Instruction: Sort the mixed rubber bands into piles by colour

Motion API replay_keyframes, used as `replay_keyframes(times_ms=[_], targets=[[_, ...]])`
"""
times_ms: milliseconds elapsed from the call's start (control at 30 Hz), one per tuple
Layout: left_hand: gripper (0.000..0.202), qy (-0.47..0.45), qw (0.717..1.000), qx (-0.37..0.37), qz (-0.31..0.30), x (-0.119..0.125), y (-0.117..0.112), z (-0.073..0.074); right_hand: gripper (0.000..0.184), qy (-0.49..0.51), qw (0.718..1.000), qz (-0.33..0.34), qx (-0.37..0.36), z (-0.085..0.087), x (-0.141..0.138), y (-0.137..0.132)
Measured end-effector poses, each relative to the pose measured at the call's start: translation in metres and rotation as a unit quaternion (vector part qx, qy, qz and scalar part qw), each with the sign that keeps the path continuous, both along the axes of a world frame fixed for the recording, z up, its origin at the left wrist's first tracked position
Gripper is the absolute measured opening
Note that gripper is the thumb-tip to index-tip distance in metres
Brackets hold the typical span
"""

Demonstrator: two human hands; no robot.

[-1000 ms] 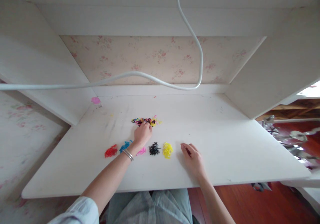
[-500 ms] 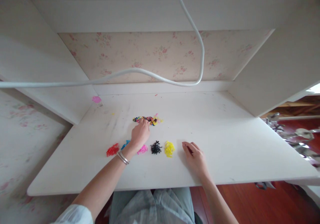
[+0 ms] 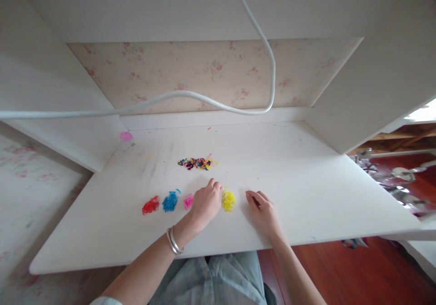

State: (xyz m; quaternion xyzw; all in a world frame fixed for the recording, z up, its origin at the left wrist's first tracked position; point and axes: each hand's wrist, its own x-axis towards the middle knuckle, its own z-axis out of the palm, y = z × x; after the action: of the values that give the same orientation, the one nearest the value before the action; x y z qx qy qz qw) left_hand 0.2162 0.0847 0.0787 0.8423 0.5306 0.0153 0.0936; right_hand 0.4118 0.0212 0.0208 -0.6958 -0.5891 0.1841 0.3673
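My left hand (image 3: 207, 201), with silver bangles at its wrist, is closed in a pinch just left of a pile of yellow small rubber bands (image 3: 228, 201). Whatever its fingertips hold is too small to make out. The hand covers the place of the black pile and part of the pink bands (image 3: 188, 201). Blue bands (image 3: 170, 201) and red bands (image 3: 150, 205) lie in separate piles further left. Behind them stretches a mixed heap of coloured bands (image 3: 195, 163). My right hand (image 3: 263, 210) rests on the table right of the yellow pile, fingers curled together, their contents hidden.
The white table (image 3: 323, 196) has side panels and a flowered back wall. A white cable (image 3: 184, 95) hangs across the upper view. A pink patch (image 3: 126, 136) is at the back left corner. Shiny metal and glass objects (image 3: 402, 178) stand beyond the right edge.
My left hand has left the mixed heap and come right and nearer, beside the yellow pile. It uncovers the blue pile and now hides the black one. My right hand stays put.
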Motion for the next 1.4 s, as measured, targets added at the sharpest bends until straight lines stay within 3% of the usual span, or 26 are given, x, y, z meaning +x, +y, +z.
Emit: replay_keyframes(times_ms=[200, 367, 500, 600, 767, 867, 1000, 1167, 1400], targets=[[0.036, 0.006, 0.999, -0.025, -0.029, 0.009, -0.008, -0.004, 0.035, -0.009, 1.0, -0.006, 0.002, -0.001, 0.0, 0.0], [0.036, 0.0, 1.0, -0.02, -0.02, 0.003, -0.008, 0.003, 0.037, -0.006, 1.0, -0.008, 0.004, 0.0, 0.0, 0.0], [0.034, -0.052, 0.998, 0.016, 0.029, -0.02, -0.009, 0.011, 0.039, 0.007, 1.0, -0.007, -0.013, 0.0, 0.001, 0.003], [0.033, -0.145, 0.986, 0.047, 0.061, -0.052, -0.019, 0.01, 0.038, -0.005, 1.0, 0.008, -0.025, 0.004, 0.001, 0.014], [0.023, -0.301, 0.934, 0.121, 0.146, -0.115, -0.05, -0.013, 0.03, -0.093, 0.993, 0.049, -0.046, 0.015, -0.011, 0.057], [0.02, -0.312, 0.914, 0.166, 0.202, -0.151, -0.066, -0.031, 0.033, -0.154, 0.982, 0.09, -0.066, 0.019, -0.024, 0.09], [0.021, -0.282, 0.912, 0.17, 0.243, -0.184, -0.075, -0.048, 0.04, -0.244, 0.961, 0.121, -0.055, 0.019, -0.04, 0.127], [0.021, -0.269, 0.913, 0.183, 0.246, -0.188, -0.074, -0.057, 0.03, -0.277, 0.951, 0.128, -0.044, 0.018, -0.046, 0.151], [0.02, -0.235, 0.92, 0.184, 0.256, -0.177, -0.074, -0.059, 0.026, -0.262, 0.956, 0.129, -0.015, 0.013, -0.03, 0.147]])
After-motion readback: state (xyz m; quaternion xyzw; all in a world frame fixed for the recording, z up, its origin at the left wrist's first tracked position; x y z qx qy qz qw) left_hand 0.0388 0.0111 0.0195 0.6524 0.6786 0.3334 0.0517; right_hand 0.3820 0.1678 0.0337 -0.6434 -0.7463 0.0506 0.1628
